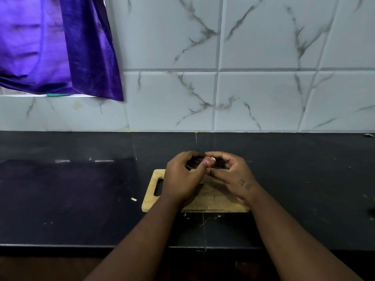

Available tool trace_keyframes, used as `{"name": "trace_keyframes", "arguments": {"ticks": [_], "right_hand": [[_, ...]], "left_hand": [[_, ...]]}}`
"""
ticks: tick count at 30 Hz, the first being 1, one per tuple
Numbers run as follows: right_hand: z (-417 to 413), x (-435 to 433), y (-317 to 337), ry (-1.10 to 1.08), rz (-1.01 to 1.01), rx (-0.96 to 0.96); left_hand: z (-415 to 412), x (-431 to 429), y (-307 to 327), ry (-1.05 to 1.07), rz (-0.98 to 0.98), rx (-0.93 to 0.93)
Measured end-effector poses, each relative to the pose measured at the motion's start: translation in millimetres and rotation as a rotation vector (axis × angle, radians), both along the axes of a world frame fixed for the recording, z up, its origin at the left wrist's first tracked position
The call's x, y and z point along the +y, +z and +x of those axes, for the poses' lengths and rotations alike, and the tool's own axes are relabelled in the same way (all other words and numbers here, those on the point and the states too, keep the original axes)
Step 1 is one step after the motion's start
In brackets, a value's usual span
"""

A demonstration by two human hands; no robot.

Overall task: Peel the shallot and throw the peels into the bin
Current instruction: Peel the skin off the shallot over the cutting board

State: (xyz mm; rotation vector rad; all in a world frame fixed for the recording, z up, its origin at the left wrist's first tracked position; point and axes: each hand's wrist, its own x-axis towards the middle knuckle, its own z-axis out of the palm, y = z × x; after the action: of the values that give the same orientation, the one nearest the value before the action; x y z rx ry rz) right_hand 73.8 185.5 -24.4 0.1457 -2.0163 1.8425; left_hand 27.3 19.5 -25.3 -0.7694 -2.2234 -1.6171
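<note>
Peeling looks underway but not finished, I'd say. Both hands are in the middle of the frame, over the far edge of a pale wooden cutting board with a slot handle (151, 202). The small pinkish-purple shallot (209, 162) sits right between their fingertips. The left hand (180, 177) has its grip closed on it, thumb and fingers pinching the left side. The right hand (233, 175) has its grip curled round the other side, fingers over the top. There's a whitish patch at the shallot's upper right. Could be bare flesh, could be a lifted flake of skin, too small to tell.

What's left, as I read it: get the rest of the skin off, then collect the bits. One pale sliver of peel (133, 199) lies on the glossy black stone tabletop (81, 199) just left of the board, plus a few tiny flecks (185, 215) by the board's near edge.

Containers: none that I can see. No bin in view, no bowl either, so the throwing-away part isn't done. The visible parts of the board carry nothing I can make out, and the hands hide its middle.
</note>
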Motion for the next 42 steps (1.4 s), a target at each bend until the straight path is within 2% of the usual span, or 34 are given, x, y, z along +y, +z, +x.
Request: {"name": "trace_keyframes", "arguments": {"ticks": [4, 14, 23, 29, 33, 39, 42], "right_hand": [[-1.9, 1.2, -2.3, 0.011, 0.029, 0.010], [-0.9, -0.1, 0.1, -0.157, 0.141, 0.085], [-0.2, -3.2, 1.4, -0.159, 0.178, 0.121], [-0.5, -3.7, 1.4, -0.094, 0.084, 0.126], [-0.7, -1.7, 3.0, -0.074, -0.071, 0.122], [-0.4, -0.8, 5.5, -0.020, -0.218, 0.106], [-1.4, 0.0, 3.5, 0.004, -0.198, 0.077]], "left_hand": [[-3.4, -0.3, -1.5, 0.010, 0.008, 0.096], [-3.1, -0.1, -1.2, 0.030, -0.006, 0.123], [-3.1, 1.8, -0.9, 0.026, 0.062, 0.032], [-5.9, 3.6, -3.1, -0.025, 0.023, 0.039], [-10.4, 4.2, -5.1, -0.053, 0.007, -0.018], [-8.4, 6.8, -5.0, 0.015, -0.186, -0.016], [-6.0, 6.9, -3.4, 0.055, -0.242, -0.019]]}}
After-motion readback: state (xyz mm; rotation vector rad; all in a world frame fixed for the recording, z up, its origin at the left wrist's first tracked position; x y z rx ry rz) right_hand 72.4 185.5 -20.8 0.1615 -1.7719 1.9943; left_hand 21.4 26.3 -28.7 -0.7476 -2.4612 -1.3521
